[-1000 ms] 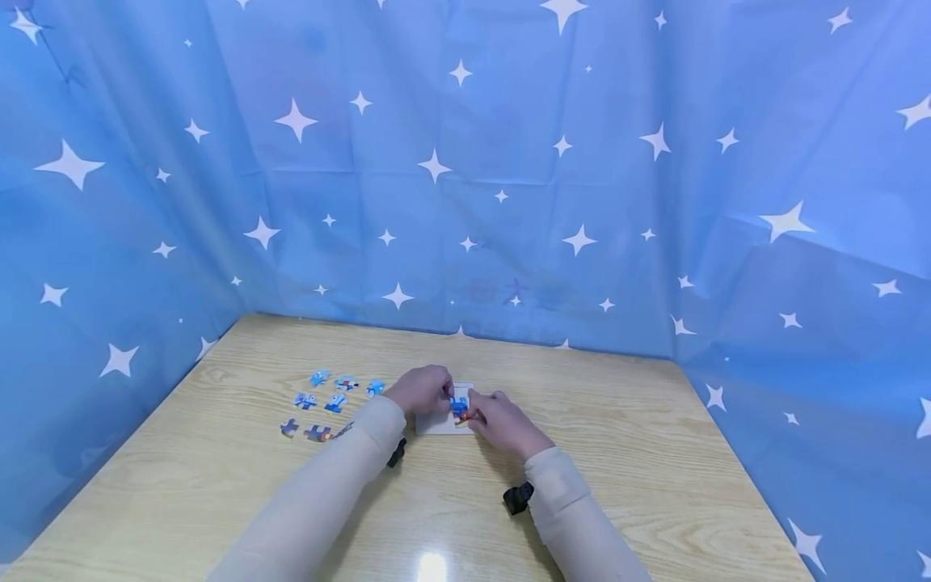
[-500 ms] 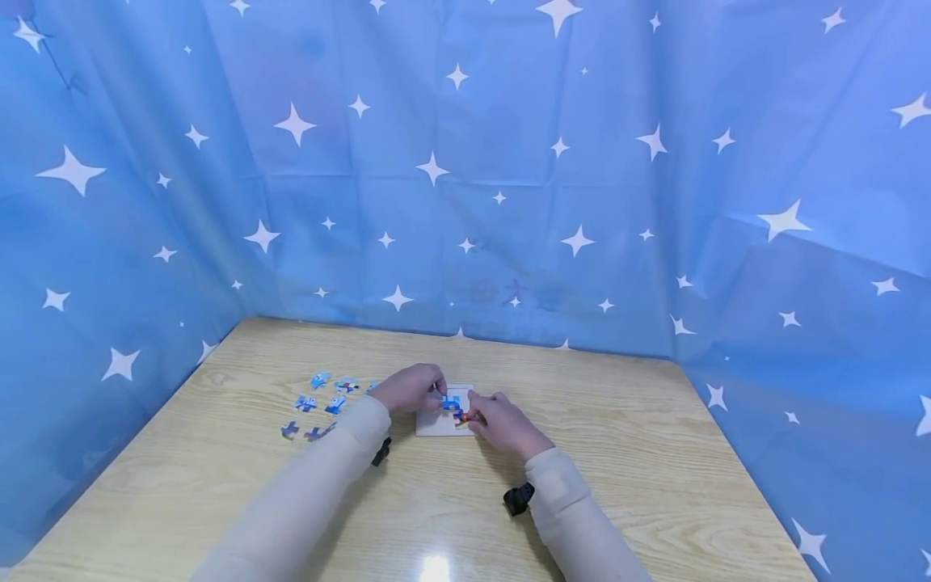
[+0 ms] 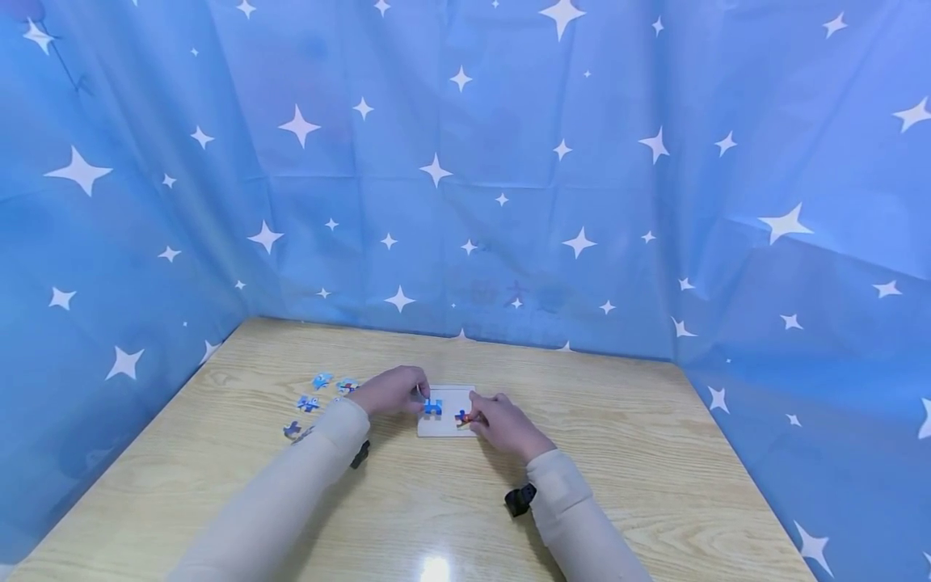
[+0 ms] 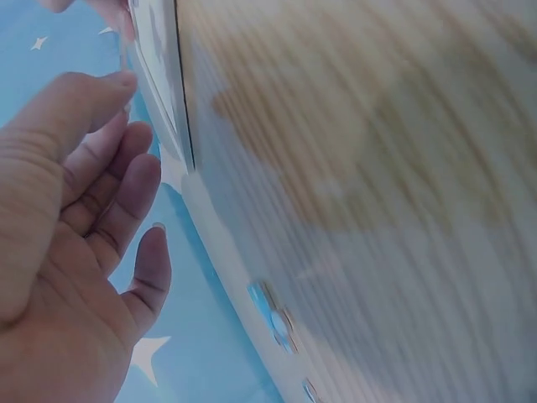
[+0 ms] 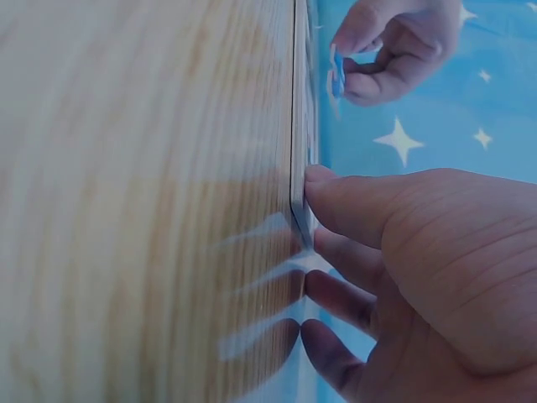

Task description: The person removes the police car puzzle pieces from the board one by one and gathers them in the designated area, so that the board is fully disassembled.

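Note:
Between the thumb and finger of my left hand [image 3: 389, 392] is a blue jigsaw piece [image 3: 433, 407], just above the left part of a white puzzle board [image 3: 447, 428]. The right wrist view shows that piece [image 5: 337, 74] tilted on edge, clear of the board. My right hand [image 3: 509, 424] grips the board's right edge, its thumb [image 5: 323, 180] on the face and the other fingertips down by the table. Beside that thumb a dark blue, red and yellow jigsaw piece [image 3: 461, 419] lies on the board, partly covered by the hand.
Several loose jigsaw pieces [image 3: 308, 403] lie on the wooden table [image 3: 451, 493] left of the board, some hidden by the left forearm. A blue curtain [image 3: 465, 202] with white stars hangs behind and at both sides.
My left hand has drawn left, carrying the blue jigsaw piece away from the other piece at the board's right. The right hand stays at the board's right edge.

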`<state>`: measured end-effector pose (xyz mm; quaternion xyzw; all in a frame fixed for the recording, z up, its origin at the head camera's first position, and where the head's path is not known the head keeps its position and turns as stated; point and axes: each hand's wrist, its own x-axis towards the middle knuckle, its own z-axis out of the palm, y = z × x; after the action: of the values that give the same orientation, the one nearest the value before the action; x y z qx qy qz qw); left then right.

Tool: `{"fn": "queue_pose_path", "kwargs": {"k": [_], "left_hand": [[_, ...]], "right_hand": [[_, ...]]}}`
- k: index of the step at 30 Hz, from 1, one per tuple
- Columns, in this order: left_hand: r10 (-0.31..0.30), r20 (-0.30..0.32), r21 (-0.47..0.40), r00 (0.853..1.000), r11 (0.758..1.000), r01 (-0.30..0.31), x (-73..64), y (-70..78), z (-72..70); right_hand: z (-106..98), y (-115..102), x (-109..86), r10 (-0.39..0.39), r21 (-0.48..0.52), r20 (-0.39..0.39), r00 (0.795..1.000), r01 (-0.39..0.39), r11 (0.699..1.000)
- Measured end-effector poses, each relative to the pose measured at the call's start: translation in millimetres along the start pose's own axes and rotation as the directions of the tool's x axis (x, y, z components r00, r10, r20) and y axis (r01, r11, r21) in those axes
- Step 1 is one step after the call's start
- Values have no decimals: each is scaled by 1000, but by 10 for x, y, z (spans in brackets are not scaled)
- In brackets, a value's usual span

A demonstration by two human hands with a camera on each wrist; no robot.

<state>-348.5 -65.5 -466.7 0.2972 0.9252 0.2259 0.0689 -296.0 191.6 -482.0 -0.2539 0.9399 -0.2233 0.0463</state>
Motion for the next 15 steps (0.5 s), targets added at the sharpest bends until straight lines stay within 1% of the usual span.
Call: {"fn": "queue_pose_path", "kwargs": {"k": [7,11,15], "left_hand": [[19,-16,1,1000,1000,-19,-76,-130,-23],[31,-19,-18,999,999,-31,-130,-191,-50],[57,-23,-14,998,998,-58,-202,-243,-86]], "right_hand": [[-6,-1,-15,-8,24,1,1000,8,1000],[-12,-8,-24,-13,26,-5,1000,14,1000],[-13,-6,-24,-18,29,-9,1000,19,999]]}}
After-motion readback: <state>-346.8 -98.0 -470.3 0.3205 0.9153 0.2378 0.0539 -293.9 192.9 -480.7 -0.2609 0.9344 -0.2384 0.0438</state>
